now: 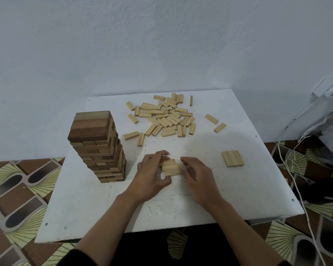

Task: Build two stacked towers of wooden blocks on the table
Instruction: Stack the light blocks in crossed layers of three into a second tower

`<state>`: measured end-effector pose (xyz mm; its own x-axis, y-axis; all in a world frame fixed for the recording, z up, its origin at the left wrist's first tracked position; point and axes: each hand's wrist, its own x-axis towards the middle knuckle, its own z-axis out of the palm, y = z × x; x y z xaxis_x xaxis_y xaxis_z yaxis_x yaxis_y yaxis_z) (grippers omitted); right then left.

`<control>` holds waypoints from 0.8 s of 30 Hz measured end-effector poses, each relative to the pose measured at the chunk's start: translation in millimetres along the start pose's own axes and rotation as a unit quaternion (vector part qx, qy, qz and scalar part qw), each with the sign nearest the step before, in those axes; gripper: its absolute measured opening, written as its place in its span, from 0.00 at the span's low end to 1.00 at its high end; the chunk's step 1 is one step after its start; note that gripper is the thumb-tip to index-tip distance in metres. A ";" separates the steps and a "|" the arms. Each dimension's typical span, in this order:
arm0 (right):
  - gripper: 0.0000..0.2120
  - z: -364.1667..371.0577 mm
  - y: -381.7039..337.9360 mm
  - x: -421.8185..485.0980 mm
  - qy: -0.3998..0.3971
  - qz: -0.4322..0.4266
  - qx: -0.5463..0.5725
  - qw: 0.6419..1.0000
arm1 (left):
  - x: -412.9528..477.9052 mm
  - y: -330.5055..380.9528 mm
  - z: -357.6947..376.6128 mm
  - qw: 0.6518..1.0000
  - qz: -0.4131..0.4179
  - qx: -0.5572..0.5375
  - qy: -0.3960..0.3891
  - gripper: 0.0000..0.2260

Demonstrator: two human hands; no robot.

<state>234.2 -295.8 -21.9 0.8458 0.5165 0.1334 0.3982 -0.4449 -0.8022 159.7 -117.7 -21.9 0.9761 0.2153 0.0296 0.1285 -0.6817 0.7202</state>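
- The white table (200,198) has its near edge partly covered by the person's forearms.
- A tall tower (98,148) of darker wood stands near the left edge; its back faces are hidden.
- Pale loose blocks (161,118) lie heaped along the far edge, overlapping too much to count.
- A row of three blocks (233,158) lies flat and touching, toward the right edge.
- A small stack (171,167) of pale blocks sits mid-table between the hands. Fingers cover its left side, so its layers are hard to make out.
- The left hand (152,175) grips the small stack, fingers curled over the far side and thumb at the front.
- The right hand (197,175) is just beside the stack's right side with fingers bent; I cannot tell whether the fingertips touch it.
- A pale bag (319,112) off the right edge is cut off by the frame.
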 end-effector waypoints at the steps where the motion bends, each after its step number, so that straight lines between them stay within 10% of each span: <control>1: 0.17 2.7 1.8 -5.9 0.000 -0.005 -0.019 1.000 | 0.3 -1.5 -3.8 1.000 0.013 0.009 -0.023 0.29; 8: 0.35 -2.4 13.9 -17.9 -0.127 -0.051 -0.212 0.968 | -15.0 -8.9 -2.6 0.997 0.044 0.056 -0.005 0.32; 24: 0.32 3.8 18.0 -15.1 -0.151 -0.063 -0.336 0.927 | -32.3 -18.5 21.9 0.956 0.043 0.290 0.031 0.28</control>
<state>227.2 -308.9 -40.6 0.6797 0.7318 -0.0499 0.7044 -0.6702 -0.2337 129.6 -127.3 -51.4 0.9774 0.1700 0.1257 0.1414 -0.9675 0.2095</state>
